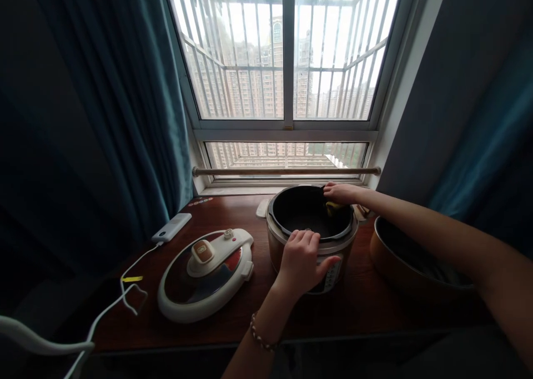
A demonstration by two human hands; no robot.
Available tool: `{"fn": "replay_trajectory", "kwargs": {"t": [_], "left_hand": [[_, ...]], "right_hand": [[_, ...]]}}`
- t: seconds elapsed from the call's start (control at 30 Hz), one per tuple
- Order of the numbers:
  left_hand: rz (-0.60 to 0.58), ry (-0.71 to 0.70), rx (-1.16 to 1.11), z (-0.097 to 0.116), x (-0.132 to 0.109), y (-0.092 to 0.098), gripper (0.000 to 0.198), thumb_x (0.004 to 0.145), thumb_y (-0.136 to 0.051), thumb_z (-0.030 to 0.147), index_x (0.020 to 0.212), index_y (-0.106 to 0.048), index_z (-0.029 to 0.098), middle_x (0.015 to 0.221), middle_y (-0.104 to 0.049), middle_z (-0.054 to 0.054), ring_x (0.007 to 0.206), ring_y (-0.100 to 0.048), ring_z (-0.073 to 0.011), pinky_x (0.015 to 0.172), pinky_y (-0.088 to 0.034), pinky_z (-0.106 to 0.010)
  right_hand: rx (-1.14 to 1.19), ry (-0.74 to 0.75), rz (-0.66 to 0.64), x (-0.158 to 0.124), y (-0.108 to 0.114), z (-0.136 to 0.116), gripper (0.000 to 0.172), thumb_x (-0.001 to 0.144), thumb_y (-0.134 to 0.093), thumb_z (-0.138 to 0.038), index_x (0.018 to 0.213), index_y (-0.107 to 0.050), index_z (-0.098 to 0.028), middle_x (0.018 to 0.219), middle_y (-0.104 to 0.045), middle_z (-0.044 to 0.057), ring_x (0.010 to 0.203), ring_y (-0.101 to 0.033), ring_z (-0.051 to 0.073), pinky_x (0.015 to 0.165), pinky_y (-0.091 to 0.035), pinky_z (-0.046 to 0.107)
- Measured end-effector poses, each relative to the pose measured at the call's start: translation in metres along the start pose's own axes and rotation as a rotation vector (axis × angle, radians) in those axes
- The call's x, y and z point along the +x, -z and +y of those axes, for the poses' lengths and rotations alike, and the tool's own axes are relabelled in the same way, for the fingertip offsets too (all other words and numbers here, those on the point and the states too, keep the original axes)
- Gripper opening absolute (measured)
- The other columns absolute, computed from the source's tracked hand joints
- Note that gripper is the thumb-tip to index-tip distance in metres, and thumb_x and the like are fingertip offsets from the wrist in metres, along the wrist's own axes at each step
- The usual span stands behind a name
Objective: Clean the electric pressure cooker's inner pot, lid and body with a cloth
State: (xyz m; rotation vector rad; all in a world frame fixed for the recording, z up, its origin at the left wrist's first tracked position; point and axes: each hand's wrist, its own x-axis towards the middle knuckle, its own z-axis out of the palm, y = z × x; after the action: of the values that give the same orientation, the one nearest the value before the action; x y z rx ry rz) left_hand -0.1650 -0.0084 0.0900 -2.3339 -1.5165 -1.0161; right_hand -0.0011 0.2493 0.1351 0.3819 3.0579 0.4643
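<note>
An electric pressure cooker (276, 250) with a black inside stands uncovered on the wooden table, below the window. My left hand (303, 259) grips its front rim, fingers curled over the edge and thumb out to the right over the control panel (332, 276). At the far right of the rim, my right hand (339, 193) reaches in with its fingers closed on a yellow cloth (332, 207), which lies against the inner wall. Part of the cloth is hidden by the hand. The cooker's lid (208, 271), white-rimmed with a brown knob, lies left of the cooker.
Right of the cooker, under my right forearm, is a large brown pot (391, 259) with a dark inside. A white power bank (171, 227) with a white cable (109, 308) lies at the left. A rail (287, 171) crosses the window's lower part; blue curtains (137, 118) hang beside it.
</note>
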Motion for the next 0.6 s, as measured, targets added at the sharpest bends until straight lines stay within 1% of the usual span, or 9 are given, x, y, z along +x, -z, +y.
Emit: {"fn": "replay_trajectory", "kwargs": {"t": [0.07, 0.17, 0.27, 0.33, 0.4, 0.47, 0.53, 0.6], "left_hand": [[-0.015, 0.005, -0.011, -0.001, 0.000, 0.000, 0.048, 0.080, -0.044, 0.057, 0.102, -0.056, 0.015, 0.094, -0.061, -0.011, 0.091, -0.053, -0.0262, 0.085, -0.042, -0.044], [-0.023, 0.014, -0.004, -0.004, 0.000, -0.001, 0.048, 0.080, -0.045, 0.056, 0.102, -0.056, 0.015, 0.094, -0.061, -0.011, 0.091, -0.054, -0.0265, 0.087, -0.041, -0.045], [-0.013, 0.004, -0.007, -0.007, -0.001, -0.004, 0.046, 0.081, -0.046, 0.054, 0.103, -0.055, 0.015, 0.096, -0.062, -0.011, 0.091, -0.054, -0.0266, 0.087, -0.041, -0.045], [-0.008, 0.000, -0.011, -0.008, -0.001, -0.005, 0.046, 0.081, -0.045, 0.053, 0.105, -0.055, 0.015, 0.097, -0.062, -0.011, 0.092, -0.054, -0.0268, 0.088, -0.041, -0.045], [-0.019, 0.005, -0.011, -0.009, -0.001, -0.006, 0.045, 0.082, -0.045, 0.051, 0.107, -0.055, 0.015, 0.099, -0.062, -0.012, 0.093, -0.054, -0.0267, 0.090, -0.041, -0.045], [-0.041, 0.013, -0.011, -0.009, -0.001, -0.005, 0.043, 0.083, -0.044, 0.048, 0.108, -0.054, 0.014, 0.100, -0.061, -0.011, 0.094, -0.053, -0.0262, 0.090, -0.040, -0.045], [-0.060, 0.020, -0.012, -0.008, 0.000, -0.003, 0.041, 0.085, -0.042, 0.045, 0.108, -0.055, 0.013, 0.100, -0.061, -0.011, 0.095, -0.053, -0.0255, 0.091, -0.040, -0.044], [-0.075, 0.024, -0.010, -0.007, 0.001, -0.002, 0.041, 0.087, -0.039, 0.044, 0.108, -0.055, 0.012, 0.101, -0.061, -0.011, 0.096, -0.053, -0.0249, 0.091, -0.040, -0.043]], "right_hand": [[-0.018, 0.000, 0.031, 0.016, -0.005, 0.005, 0.017, 0.082, -0.044, -0.009, 0.081, -0.059, -0.015, 0.088, -0.057, 0.007, 0.095, -0.049, 0.017, 0.087, -0.038, 0.030], [-0.035, -0.018, 0.081, 0.036, -0.011, 0.009, 0.020, 0.083, -0.040, -0.007, 0.091, -0.058, -0.015, 0.098, -0.054, 0.010, 0.103, -0.045, 0.020, 0.089, -0.038, 0.032], [-0.035, -0.061, 0.110, 0.049, -0.015, 0.012, 0.022, 0.083, -0.040, -0.006, 0.097, -0.055, -0.013, 0.101, -0.052, 0.012, 0.103, -0.044, 0.021, 0.086, -0.040, 0.033], [-0.026, -0.092, 0.114, 0.053, -0.015, 0.014, 0.023, 0.082, -0.041, -0.006, 0.099, -0.054, -0.012, 0.101, -0.052, 0.013, 0.101, -0.045, 0.021, 0.084, -0.041, 0.033], [-0.014, -0.113, 0.098, 0.052, -0.013, 0.015, 0.022, 0.080, -0.043, -0.006, 0.097, -0.056, -0.012, 0.099, -0.053, 0.012, 0.098, -0.046, 0.021, 0.085, -0.040, 0.033], [0.001, -0.130, 0.068, 0.044, -0.009, 0.013, 0.015, 0.079, -0.047, -0.009, 0.088, -0.058, -0.012, 0.093, -0.055, 0.011, 0.092, -0.048, 0.019, 0.087, -0.038, 0.033], [0.018, -0.159, 0.047, 0.029, -0.003, 0.008, 0.009, 0.080, -0.051, -0.015, 0.080, -0.059, -0.013, 0.087, -0.057, 0.010, 0.088, -0.049, 0.019, 0.087, -0.038, 0.033], [0.031, -0.199, 0.041, 0.009, 0.004, -0.004, 0.012, 0.082, -0.051, -0.021, 0.076, -0.060, -0.014, 0.087, -0.058, 0.009, 0.088, -0.050, 0.019, 0.085, -0.039, 0.031]]}}
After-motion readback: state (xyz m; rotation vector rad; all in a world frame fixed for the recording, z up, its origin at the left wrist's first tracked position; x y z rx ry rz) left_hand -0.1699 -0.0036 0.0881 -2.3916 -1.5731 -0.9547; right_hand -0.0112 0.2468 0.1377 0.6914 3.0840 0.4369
